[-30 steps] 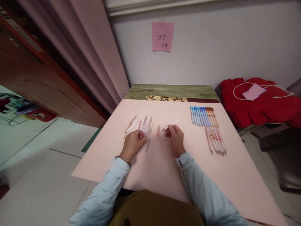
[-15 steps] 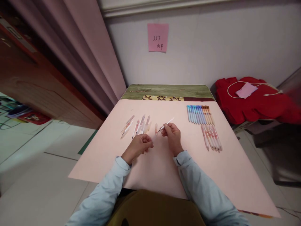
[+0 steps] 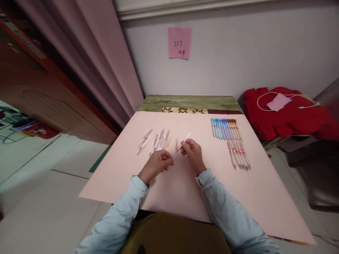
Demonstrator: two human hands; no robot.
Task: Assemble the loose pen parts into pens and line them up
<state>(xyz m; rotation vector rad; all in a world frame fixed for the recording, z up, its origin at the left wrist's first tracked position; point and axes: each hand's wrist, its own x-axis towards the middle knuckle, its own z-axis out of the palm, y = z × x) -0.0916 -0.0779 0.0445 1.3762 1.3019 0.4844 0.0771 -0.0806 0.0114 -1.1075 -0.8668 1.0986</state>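
My right hand [image 3: 193,153] pinches a thin white pen refill [image 3: 187,137] between thumb and fingers. The refill slants, its white end up to the right and its darker tip down to the left. Close by that tip lies a short pen barrel [image 3: 177,144] with a reddish pattern, on the pink sheet. My left hand [image 3: 159,164] is closed in a pinch, fingertips facing the refill's tip; what it holds is too small to make out. Just beyond my left hand lie several loose pen parts [image 3: 155,141], clear barrels and white refills among them.
At the right, a row of blue and brown pens [image 3: 225,128] lies above a group of pinkish pens [image 3: 238,155]. The pink sheet [image 3: 111,176] covers most of the table. A red cloth [image 3: 299,120] with a white cable stands beside it. Behind is a wall bearing a pink note [image 3: 179,43].
My right hand has shifted slightly left with the refill, which now stands a little steeper. My left hand keeps its pinch in nearly the same place. The view has moved slightly.
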